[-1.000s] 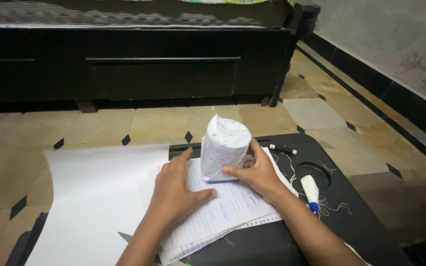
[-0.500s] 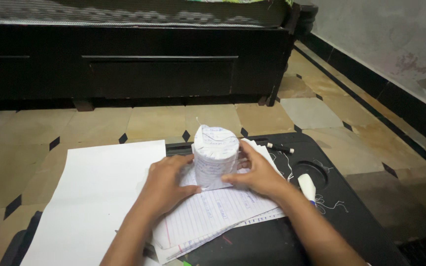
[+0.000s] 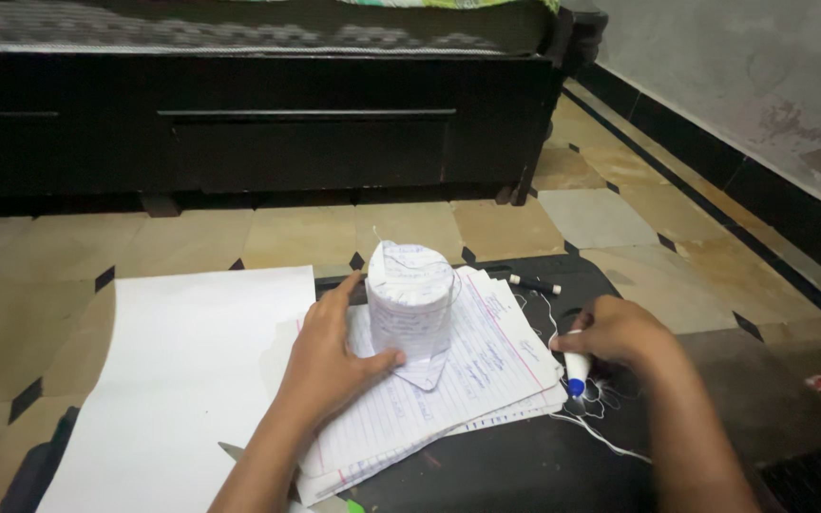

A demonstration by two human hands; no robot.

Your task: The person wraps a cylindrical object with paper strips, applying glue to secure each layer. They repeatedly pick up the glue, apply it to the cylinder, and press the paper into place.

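Currently we are steadying one paper-wrapped cylinder (image 3: 412, 302) with our left hand (image 3: 330, 356): thumb and fingers are curving around its left side and base, holding it upright on a stack of lined notebook sheets (image 3: 472, 366). Our right hand (image 3: 620, 332) is well apart from the cylinder, to its right, and is closing on one white glue stick with a blue end (image 3: 574, 369).

We are judging the cylinder as light and a little stiff from whatever is inside, which we cannot see. The paper skin is looking thin, creased and easy to tear or slide; a loose pointed flap is hanging at its lower front. The side wall near the base seems the safest place to hold, with gentle pressure, since the folded top is looking crushable.

Count: one wrapped cylinder, one glue stick, one black marker with a white tip (image 3: 534, 283) beyond the right hand, one large blank white sheet (image 3: 182, 380) left of the left hand, one black lap desk (image 3: 525, 465) under both hands. White thread (image 3: 601, 418) is trailing near the right hand. A scissor blade (image 3: 232, 452) is peeking out beside the left forearm.
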